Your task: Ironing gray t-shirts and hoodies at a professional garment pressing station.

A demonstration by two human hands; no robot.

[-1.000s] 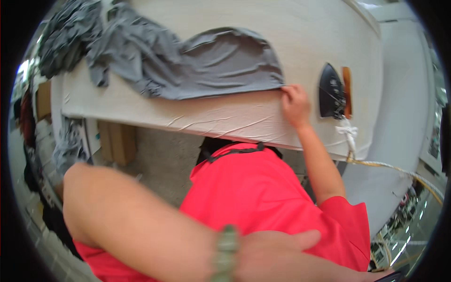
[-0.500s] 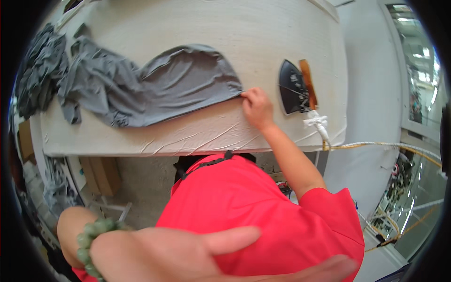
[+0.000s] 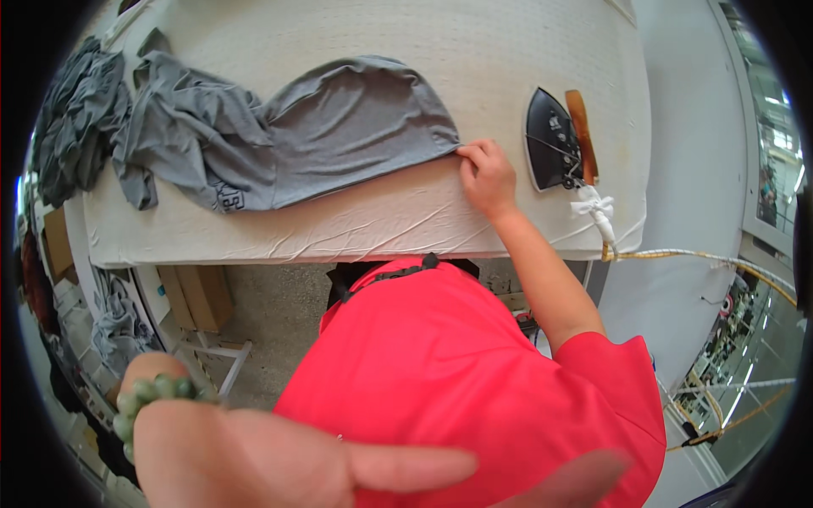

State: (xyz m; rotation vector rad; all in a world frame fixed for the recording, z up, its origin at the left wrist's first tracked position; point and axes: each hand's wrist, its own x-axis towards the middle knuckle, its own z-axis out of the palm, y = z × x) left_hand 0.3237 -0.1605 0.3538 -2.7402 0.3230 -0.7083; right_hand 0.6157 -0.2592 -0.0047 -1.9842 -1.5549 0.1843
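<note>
A grey knit garment (image 3: 356, 127) lies stretched across the ironing table (image 3: 398, 241), and its kind is not plain to see. Its right part is spread fairly flat with a rounded far edge; the left part is bunched, and a dark print shows near the front edge. My right hand (image 3: 489, 176) pinches its right corner between thumb and fingers. Close to the camera at the bottom, my left hand (image 3: 254, 449) is open, thumb and fingers apart, with nothing in it; a green bead bracelet (image 3: 157, 394) circles its wrist. The lower fingers are partly cut off.
Right of my right hand an iron (image 3: 550, 140) with a wooden handle (image 3: 582, 135) rests on the table, its cord (image 3: 677, 252) running off right. A darker heap of cloth (image 3: 76, 127) lies at the far left. Below stands a cardboard box (image 3: 196, 296).
The garment's right part lies smoother and its print shows more clearly. My right hand keeps its pinch on the corner. The table and iron sit slightly higher and further right in view.
</note>
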